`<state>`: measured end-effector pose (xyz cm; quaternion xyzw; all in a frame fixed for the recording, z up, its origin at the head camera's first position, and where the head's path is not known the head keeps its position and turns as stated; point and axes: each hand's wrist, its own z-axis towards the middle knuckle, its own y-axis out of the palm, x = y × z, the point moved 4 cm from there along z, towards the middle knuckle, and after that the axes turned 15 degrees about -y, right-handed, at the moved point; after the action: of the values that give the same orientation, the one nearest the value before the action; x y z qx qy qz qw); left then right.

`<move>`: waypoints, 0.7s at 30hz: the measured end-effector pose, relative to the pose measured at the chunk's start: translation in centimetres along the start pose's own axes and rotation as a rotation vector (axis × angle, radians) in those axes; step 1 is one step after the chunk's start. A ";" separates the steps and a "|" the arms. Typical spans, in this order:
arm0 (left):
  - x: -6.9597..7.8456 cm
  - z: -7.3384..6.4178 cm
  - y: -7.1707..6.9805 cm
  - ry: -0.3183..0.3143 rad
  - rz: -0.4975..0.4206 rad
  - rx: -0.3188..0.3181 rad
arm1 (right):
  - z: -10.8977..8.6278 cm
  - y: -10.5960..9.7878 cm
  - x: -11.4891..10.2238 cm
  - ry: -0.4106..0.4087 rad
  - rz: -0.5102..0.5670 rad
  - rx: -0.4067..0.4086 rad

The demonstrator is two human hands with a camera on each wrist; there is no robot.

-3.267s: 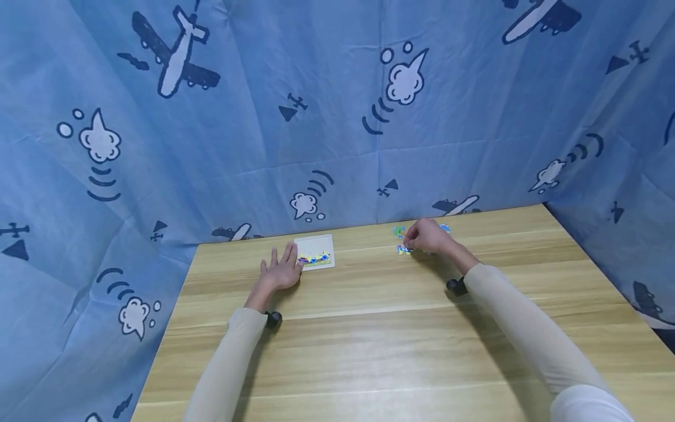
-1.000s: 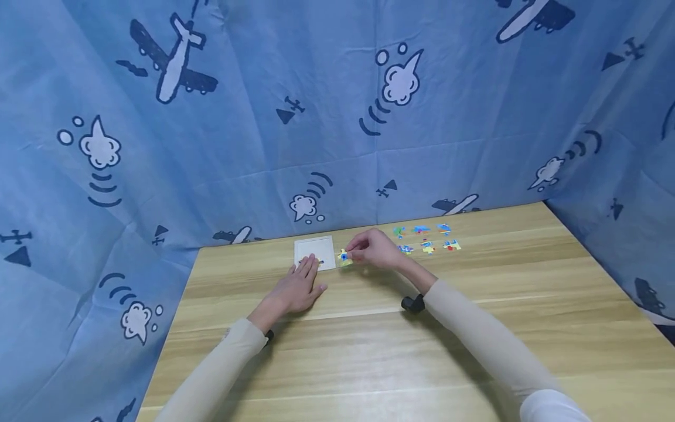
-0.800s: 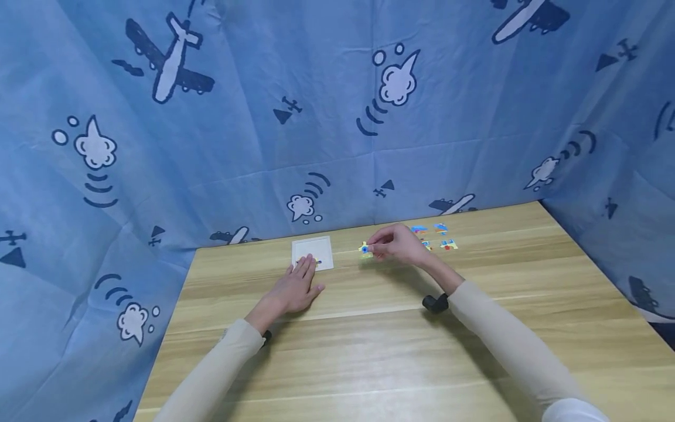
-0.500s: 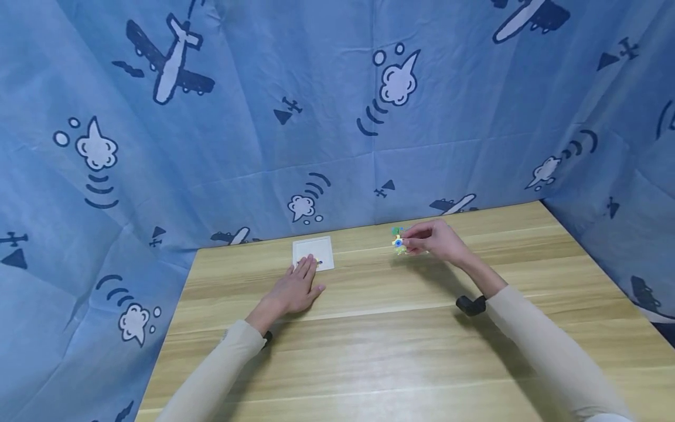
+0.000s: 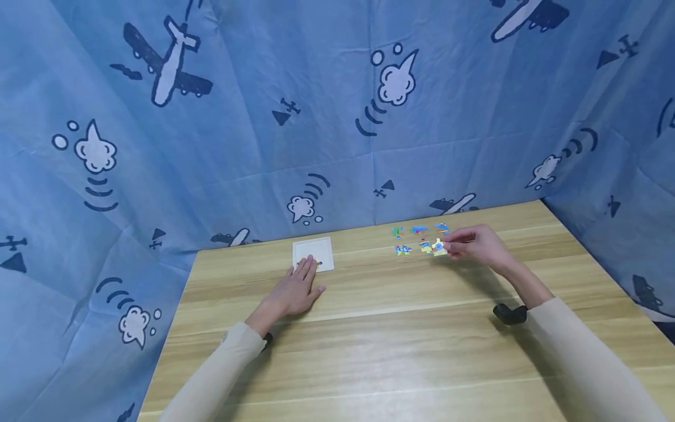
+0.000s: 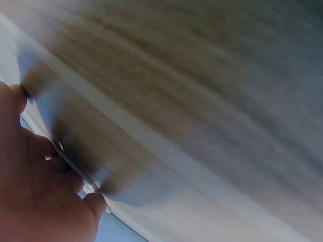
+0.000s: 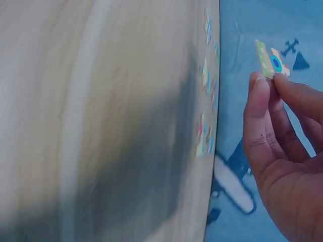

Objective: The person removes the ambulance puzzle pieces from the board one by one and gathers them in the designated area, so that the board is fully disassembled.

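In the head view my left hand lies flat with straight fingers over the lower part of a white puzzle tray. Bits of colourful puzzle pieces show beside the fingertips; the rest is covered by them. My right hand pinches a yellow puzzle piece with a blue wheel between thumb and fingers. In the right wrist view that piece is held up, clear of the table. Seen from the left wrist, the fingertips touch the tray's edge.
Several loose puzzle pieces lie in two rows at the back of the wooden table, left of my right hand. The held piece partly covers that group's lower right. A blue curtain with aeroplane prints hangs behind the table.
My right hand has carried the wheel piece from the tray's right edge to the loose pieces. Since 3.3 s ago, the left hand has slid onto the tray; the picture strip's right end there is gone.
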<state>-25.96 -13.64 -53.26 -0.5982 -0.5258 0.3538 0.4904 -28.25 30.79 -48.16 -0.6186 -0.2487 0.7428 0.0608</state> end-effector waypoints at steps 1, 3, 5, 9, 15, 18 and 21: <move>0.0 0.0 0.0 0.000 -0.004 0.001 | -0.2 -0.2 0.3 0.007 0.001 -0.002; 0.1 -0.1 -0.1 -0.005 -0.005 -0.003 | -0.7 -0.7 1.0 0.029 -0.003 -0.011; 0.2 -0.2 -0.3 -0.010 -0.001 -0.002 | -1.1 -1.0 1.7 0.052 -0.019 -0.027; 0.1 -0.2 -0.5 -0.019 0.008 -0.003 | -1.5 -1.6 2.7 0.078 -0.057 -0.047; 0.1 -0.4 -0.7 -0.019 0.005 -0.009 | -2.0 -2.3 3.7 0.121 -0.071 -0.045; 0.1 -0.4 -0.7 -0.018 0.004 -0.013 | -2.1 -2.6 3.8 0.137 -0.071 -0.045; 0.0 -0.4 -0.6 -0.015 0.001 -0.013 | -2.1 -2.7 3.7 0.140 -0.058 -0.050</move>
<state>-25.72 -13.72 -52.54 -0.5988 -0.5315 0.3552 0.4825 -27.71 35.26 -50.50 -0.6629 -0.2802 0.6893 0.0837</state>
